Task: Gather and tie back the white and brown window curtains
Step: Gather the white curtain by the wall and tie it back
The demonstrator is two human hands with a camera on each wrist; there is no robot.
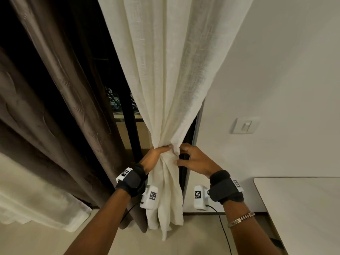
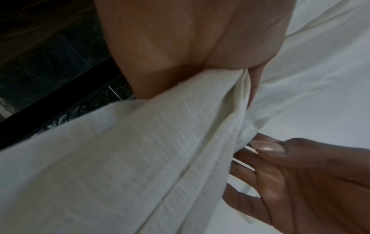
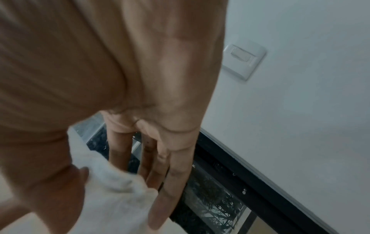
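The white curtain (image 1: 165, 80) hangs in the middle and is bunched into a narrow neck at hand height. My left hand (image 1: 156, 157) grips that neck from the left, fingers wrapped round the cloth (image 2: 120, 158), palm (image 2: 170, 47) against it. My right hand (image 1: 182, 155) meets the bunch from the right, with thumb and forefinger touching the folds and a dark gap between them. Its fingers (image 3: 176, 158) are straight, with a fold of white cloth (image 3: 112, 190) by the thumb. The brown curtain (image 1: 64, 107) hangs loose at the left, untouched.
A dark window frame (image 1: 128, 116) shows between the two curtains. The white wall at the right carries a light switch (image 1: 245, 125). A pale table (image 1: 303, 208) stands at the lower right. Another white sheer (image 1: 36, 205) pools at the lower left. Wrist-camera cables (image 1: 223, 230) hang down.
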